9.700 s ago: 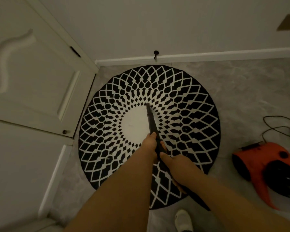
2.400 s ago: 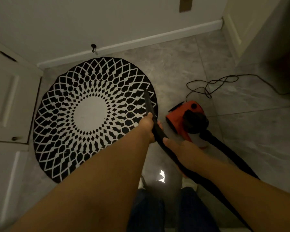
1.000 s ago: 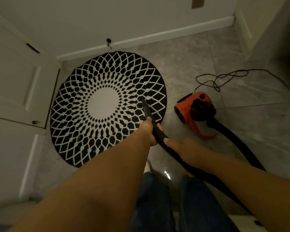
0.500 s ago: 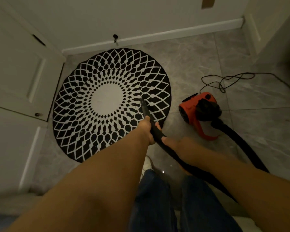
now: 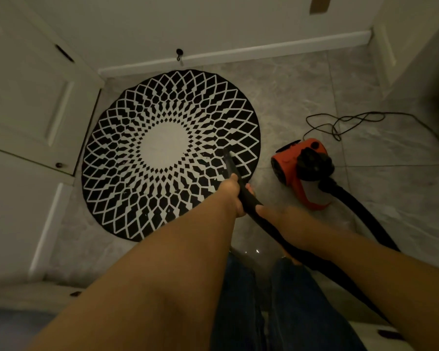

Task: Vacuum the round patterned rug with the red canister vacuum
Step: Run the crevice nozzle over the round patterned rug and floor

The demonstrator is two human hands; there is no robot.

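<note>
Both hands grip the rigid nozzle: left hand forward, right hand behind. Hose looks floppy; rug may bunch.

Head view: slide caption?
Both hands grip black crevice nozzle over round black-and-white rug, red canister vacuum beside.

No text, label, brand, number or sign could be read anywhere in the frame. The red canister vacuum at the right of the frame showed no legible marking on its shell, and the brown plate on the wall at the upper right was plain.
</note>
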